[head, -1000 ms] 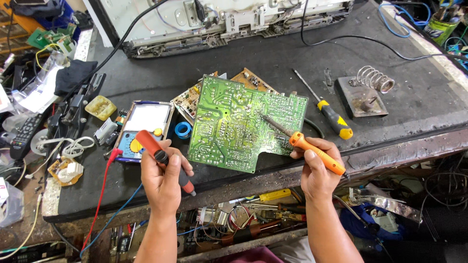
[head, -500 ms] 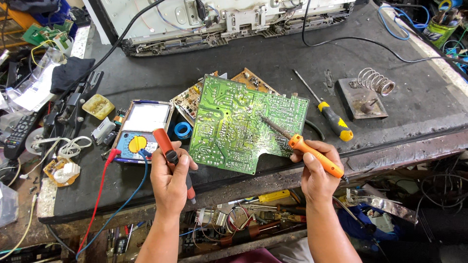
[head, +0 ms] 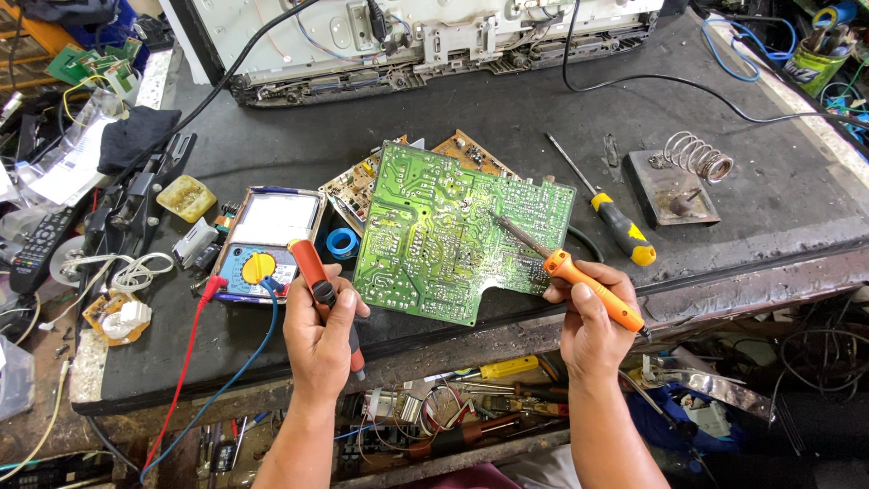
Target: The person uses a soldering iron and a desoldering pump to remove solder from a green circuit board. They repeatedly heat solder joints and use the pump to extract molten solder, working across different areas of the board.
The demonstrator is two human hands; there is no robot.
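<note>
On the dark, cluttered workbench a stripped grey appliance chassis is lying along the far edge, cables trailing from it. In front of it, the green circuit board is resting solder-side up, overlapping a smaller brown board near the front lip of the bench. To the left of the boards a blue-cased multimeter with a yellow dial is lying flat, its red and blue leads hanging over the edge. Further right, a metal stand with a coiled wire holder is sitting empty, and a yellow-and-black screwdriver is lying between it and the board.

The right hand is gripping an orange-handled soldering iron, fingers wrapped tightly round the handle, and the tip is touching the board's right half. The left hand is closing its fingers firmly round a red-and-black desoldering pump, holding it upright just off the board's left edge, near the multimeter.

Compared with a second ago, the left hand has been drawing slightly back and lower with the pump, its nozzle tilting toward the board, while the iron is staying on much the same spot. Judging from this, the joint is probably being heated and the pump is being readied rather than applied; it is not yet touching the board. A small blue tape ring is sitting between the meter and the board.
</note>
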